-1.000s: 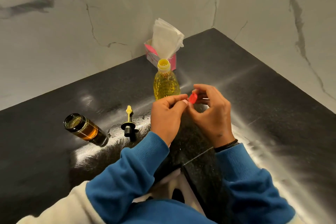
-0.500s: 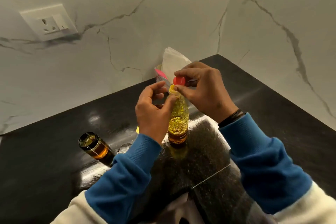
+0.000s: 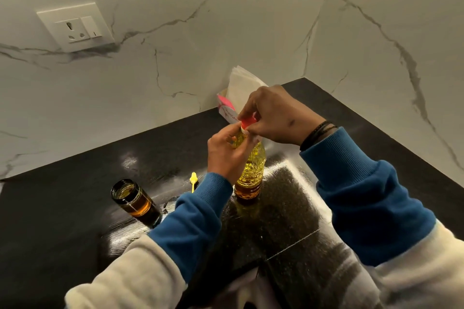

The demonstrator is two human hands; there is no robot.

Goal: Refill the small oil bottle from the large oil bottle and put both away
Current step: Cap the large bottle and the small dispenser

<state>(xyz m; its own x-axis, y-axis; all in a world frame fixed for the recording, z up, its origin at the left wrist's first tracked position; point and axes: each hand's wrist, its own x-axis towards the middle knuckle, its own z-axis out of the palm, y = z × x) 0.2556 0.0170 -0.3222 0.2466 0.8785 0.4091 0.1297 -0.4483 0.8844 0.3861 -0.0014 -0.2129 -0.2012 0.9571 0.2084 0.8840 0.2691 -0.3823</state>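
Note:
The large oil bottle (image 3: 252,170), clear plastic with yellow oil, stands upright on the black counter (image 3: 75,221). My left hand (image 3: 227,152) grips its neck. My right hand (image 3: 273,116) pinches the red cap (image 3: 248,121), which sits on the bottle's mouth. The small oil bottle (image 3: 134,199), dark glass with amber oil, stands open to the left. Its yellow-tipped pourer stopper (image 3: 193,180) lies on the counter between the two bottles, partly hidden behind my left sleeve.
A pink tissue box (image 3: 227,110) with white tissues stands in the wall corner behind the large bottle. A wall socket (image 3: 75,26) is on the marble wall at the left. Marble walls close the counter at the back and right.
My hands carried the red cap from in front of the large bottle up to its mouth; my left hand took hold of the neck. The cap now sits on the mouth.

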